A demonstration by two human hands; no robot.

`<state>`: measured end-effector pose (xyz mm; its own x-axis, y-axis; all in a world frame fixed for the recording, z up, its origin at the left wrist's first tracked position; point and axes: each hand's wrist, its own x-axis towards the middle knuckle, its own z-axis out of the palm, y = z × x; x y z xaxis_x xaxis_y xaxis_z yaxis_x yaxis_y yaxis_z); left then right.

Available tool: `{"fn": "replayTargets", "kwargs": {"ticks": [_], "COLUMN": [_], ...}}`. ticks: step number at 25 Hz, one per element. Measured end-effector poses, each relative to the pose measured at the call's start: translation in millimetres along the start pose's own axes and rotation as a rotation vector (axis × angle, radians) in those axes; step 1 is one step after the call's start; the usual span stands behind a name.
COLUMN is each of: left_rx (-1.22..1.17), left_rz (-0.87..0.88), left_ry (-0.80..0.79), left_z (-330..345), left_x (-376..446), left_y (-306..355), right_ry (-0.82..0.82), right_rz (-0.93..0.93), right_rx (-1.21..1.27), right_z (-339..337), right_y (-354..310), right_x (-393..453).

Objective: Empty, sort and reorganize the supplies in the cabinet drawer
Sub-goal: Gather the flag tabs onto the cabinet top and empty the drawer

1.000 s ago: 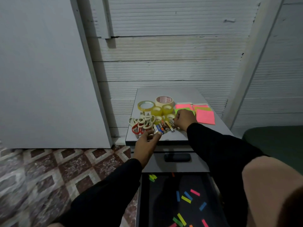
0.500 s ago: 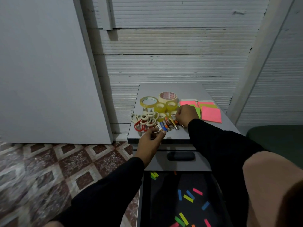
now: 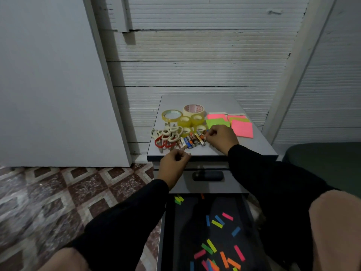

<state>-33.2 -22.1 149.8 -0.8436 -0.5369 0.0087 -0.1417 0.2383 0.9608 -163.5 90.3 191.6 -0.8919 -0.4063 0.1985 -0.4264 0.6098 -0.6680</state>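
On the grey cabinet top lies a row of batteries, with white- and red-handled scissors to their left and several yellow tape rolls behind. My right hand pinches the end of the rightmost battery. At the front edge just below the row, my left hand has its fingers curled; whether it holds anything is hidden. Below, the open drawer has a dark floor with several loose coloured paper strips.
Pink and green sticky-note pads lie at the right of the cabinet top. A shut drawer with a dark handle sits above the open one. A white board leans at left, a dark green seat at right. My knees frame the drawer.
The view has tilted down. My left hand has drawn back slightly toward the front edge. My right hand stays at the right end of the battery row.
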Motion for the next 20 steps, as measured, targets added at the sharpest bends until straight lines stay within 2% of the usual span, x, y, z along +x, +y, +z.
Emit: {"fn": "replayTargets", "kwargs": {"ticks": [5, 10, 15, 20], "left_rx": [0.146, 0.240, 0.460, 0.625], "left_rz": [-0.038, -0.099, -0.173, -0.189], "left_ry": [-0.081, -0.138, -0.285, -0.408], "left_z": [14, 35, 54, 67], "left_x": [-31, -56, -65, -46], "left_y": [-31, -90, -140, -184], "right_ry": [-0.031, -0.101, -0.319, -0.664], "right_rz": [0.015, 0.102, 0.148, 0.008], "right_rx": [-0.058, 0.004, -0.034, -0.376], "right_z": [-2, 24, 66, 107], "right_y": [31, 87, 147, 186], "right_x": [-55, -105, -131, -122]}}
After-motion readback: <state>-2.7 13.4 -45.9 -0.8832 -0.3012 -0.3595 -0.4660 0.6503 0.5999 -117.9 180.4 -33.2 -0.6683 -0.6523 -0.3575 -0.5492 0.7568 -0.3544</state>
